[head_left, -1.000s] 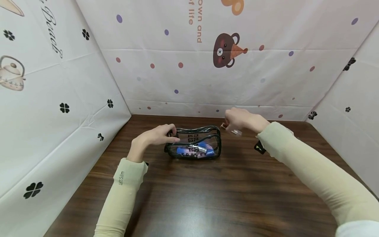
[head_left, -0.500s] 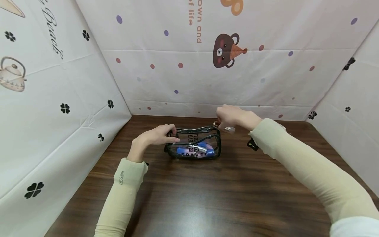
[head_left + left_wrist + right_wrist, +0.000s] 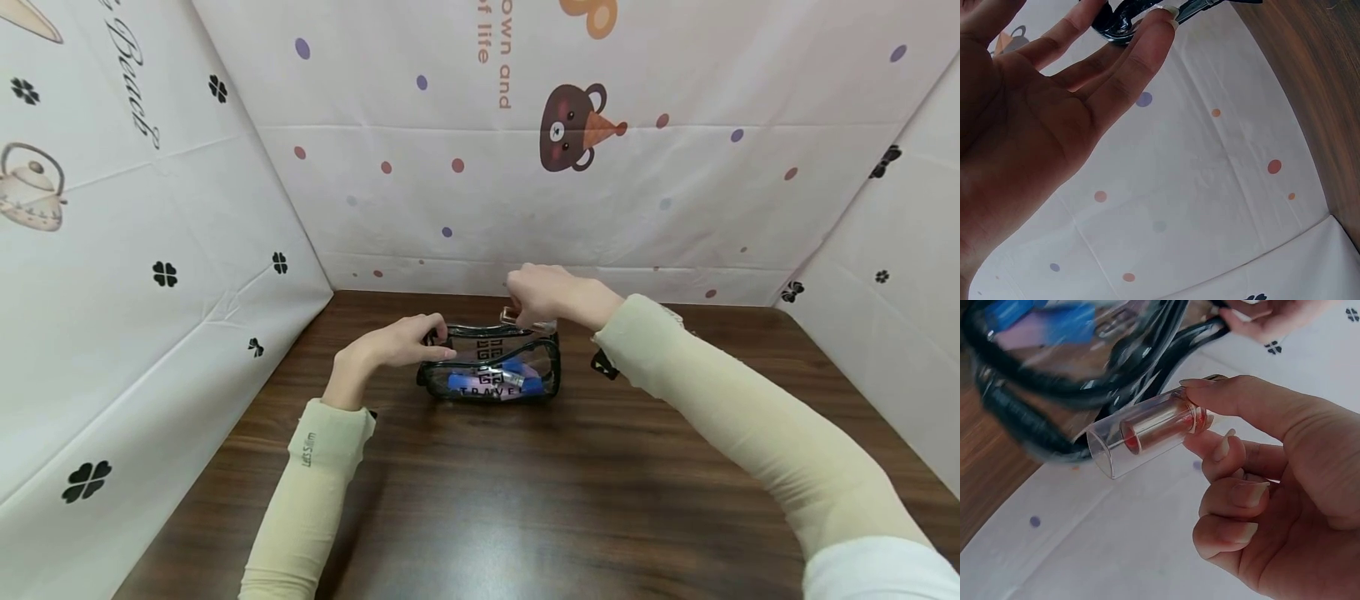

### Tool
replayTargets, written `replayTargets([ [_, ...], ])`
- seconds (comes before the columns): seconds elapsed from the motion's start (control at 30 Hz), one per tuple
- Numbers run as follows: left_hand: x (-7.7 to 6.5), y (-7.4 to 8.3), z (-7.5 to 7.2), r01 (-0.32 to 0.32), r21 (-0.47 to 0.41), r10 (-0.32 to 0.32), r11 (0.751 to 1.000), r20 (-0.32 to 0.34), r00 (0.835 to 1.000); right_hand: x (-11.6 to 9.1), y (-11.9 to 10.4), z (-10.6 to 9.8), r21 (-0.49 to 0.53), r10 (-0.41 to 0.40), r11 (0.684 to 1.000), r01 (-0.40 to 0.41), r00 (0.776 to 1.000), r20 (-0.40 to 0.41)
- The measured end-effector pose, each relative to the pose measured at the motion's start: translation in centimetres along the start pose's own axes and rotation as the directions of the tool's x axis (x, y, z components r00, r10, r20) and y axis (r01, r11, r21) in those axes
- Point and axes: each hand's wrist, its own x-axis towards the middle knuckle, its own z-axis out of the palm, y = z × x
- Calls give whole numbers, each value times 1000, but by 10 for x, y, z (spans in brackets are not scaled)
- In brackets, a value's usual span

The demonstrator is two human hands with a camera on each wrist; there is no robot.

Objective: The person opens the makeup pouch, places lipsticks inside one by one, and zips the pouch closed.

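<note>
A clear travel pouch with black piping [image 3: 557, 375] stands on the brown table, its top gaping. My left hand [image 3: 386, 343] grips the pouch's left end, thumb at the front rim and fingers at the back one. Seen from the left wrist, those fingers [image 3: 1132, 78] reach the black edge. Above the pouch's back rim, my right hand [image 3: 543, 292] pinches a lipstick in a clear case [image 3: 1147, 434] between thumb and fingers. A metallic inner tube with red at its end shows through the case. Blue and pink items [image 3: 468, 382] lie inside the pouch.
A white printed cloth [image 3: 420, 200] rises behind the table, and similar cloth walls [image 3: 187, 333] flank it left and right. Dark wood tabletop [image 3: 480, 483] extends in front of the pouch.
My right hand has moved left with the lipstick, from right of the pouch to over its back rim. The left hand and the pouch have stayed in place.
</note>
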Motion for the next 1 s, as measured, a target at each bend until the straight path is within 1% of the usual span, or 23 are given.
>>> replayTargets([
  [0.2, 0, -1, 1, -5, 9, 5, 1000, -6, 1000, 11, -21, 5, -10, -23, 1000, 23, 999, 31],
  [0.33, -1, -1, 1, -7, -2, 7, 1000, -6, 1000, 19, -33, 9, -51, -26, 998, 28, 999, 41],
  [0.47, -2, -1, 1, -9, -12, 9, 1000, -14, 1000, 27, -44, 14, -84, -53, 995, 56, 998, 34],
  [0.63, -2, -1, 2, -23, -14, 23, 1000, -23, 999, 29, -52, 17, -64, -97, 993, 97, 995, 10],
  [0.73, -2, -2, 2, -27, -6, 27, 1000, -30, 999, 26, -51, 15, -48, -108, 993, 106, 994, -21],
  [0.8, -2, -2, 2, -27, -6, 27, 1000, -35, 999, 22, -47, 13, -36, -107, 994, 105, 993, -49],
  [0.9, -2, -2, 2, -25, -2, 25, 1000, -36, 999, 15, -35, 13, -5, -93, 996, 93, 991, -94],
  [1.0, -2, -2, 2, -23, 3, 23, 1000, -32, 999, 7, -17, 17, 31, -68, 997, 73, 989, -131],
])
